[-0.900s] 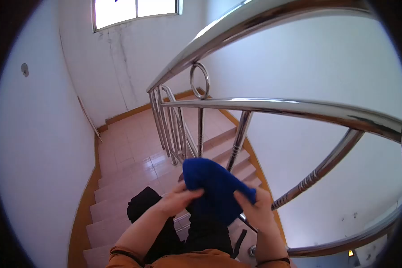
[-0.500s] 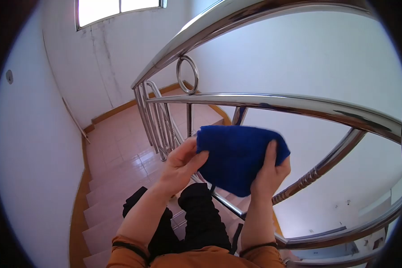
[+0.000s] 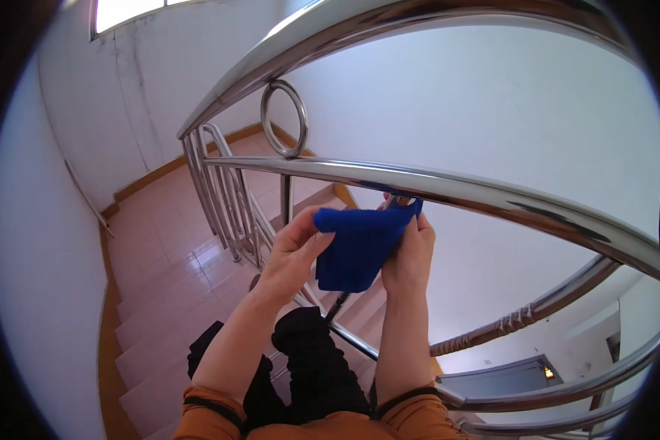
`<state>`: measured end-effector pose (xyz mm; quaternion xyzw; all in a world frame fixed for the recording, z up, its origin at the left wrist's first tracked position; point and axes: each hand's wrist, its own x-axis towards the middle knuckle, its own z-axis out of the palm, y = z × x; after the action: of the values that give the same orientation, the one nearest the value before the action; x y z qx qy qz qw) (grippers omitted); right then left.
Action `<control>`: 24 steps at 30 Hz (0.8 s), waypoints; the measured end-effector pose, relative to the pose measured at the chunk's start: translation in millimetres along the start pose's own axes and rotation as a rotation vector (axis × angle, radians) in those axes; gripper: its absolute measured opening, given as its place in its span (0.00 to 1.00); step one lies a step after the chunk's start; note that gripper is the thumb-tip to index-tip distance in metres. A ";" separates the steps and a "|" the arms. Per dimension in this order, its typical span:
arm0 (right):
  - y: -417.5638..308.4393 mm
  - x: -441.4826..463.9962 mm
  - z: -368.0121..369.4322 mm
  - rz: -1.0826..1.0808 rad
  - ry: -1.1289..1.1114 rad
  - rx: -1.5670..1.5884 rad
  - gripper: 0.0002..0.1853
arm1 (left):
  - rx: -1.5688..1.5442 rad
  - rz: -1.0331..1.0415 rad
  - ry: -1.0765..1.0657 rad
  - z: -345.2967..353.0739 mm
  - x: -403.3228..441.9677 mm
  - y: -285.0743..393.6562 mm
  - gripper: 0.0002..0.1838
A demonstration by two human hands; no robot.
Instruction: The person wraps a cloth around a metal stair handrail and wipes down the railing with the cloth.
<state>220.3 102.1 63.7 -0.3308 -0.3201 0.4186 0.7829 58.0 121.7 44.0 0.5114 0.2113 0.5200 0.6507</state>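
– Where is the cloth [image 3: 359, 253]?
– Between the fingers of both hands. The left hand [image 3: 290, 257] pinches its one edge; the right hand [image 3: 409, 257] grips its opposite corner.
– Beyond the fingers?
– Just above them runs the rail [image 3: 455, 183]. Left of them are stairs [image 3: 161, 352]; far beyond, the window [image 3: 128, 11].

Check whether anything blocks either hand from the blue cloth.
Nothing visible does: the left hand and the right hand both grip the blue cloth directly, at opposite sides. A metal post stands behind the cloth, under the rail; whether they touch is unclear.
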 end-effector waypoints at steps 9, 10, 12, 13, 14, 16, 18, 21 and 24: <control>9.2 4.5 12.0 -0.266 0.216 -0.229 0.10 | -0.070 0.181 -0.154 3.0 13.7 -5.8 0.15; 12.1 3.2 12.1 -0.269 0.215 -0.239 0.10 | -0.080 0.173 -0.159 2.7 13.8 -5.9 0.15; 17.2 -2.5 11.7 -0.350 0.243 -0.175 0.11 | -0.100 0.166 -0.162 1.0 17.0 -8.5 0.16; 17.5 -7.1 14.1 -0.351 0.241 -0.184 0.11 | -0.028 0.239 -0.149 -0.6 20.4 -10.4 0.15; 14.6 -12.6 18.4 -0.359 0.237 -0.171 0.12 | 0.043 0.314 -0.133 -1.1 23.2 -11.9 0.15; 12.4 -18.3 20.4 -0.371 0.228 -0.166 0.13 | 0.035 0.323 -0.150 -0.9 26.0 -12.9 0.15; 12.2 -21.8 19.5 -0.464 0.072 -0.160 0.20 | 0.029 0.330 -0.166 0.6 26.1 -12.6 0.14; 10.4 -26.7 22.6 -0.574 -0.108 -0.374 0.21 | -0.167 0.198 -0.211 1.7 24.2 -12.0 0.15; 4.2 -30.7 28.4 -0.461 0.019 -0.541 0.31 | -0.180 0.130 -0.296 -4.7 26.8 -13.5 0.17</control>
<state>182.7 84.5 69.8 -0.4492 -0.4784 0.1277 0.7437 70.4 148.6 37.1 0.5345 0.0324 0.4970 0.6828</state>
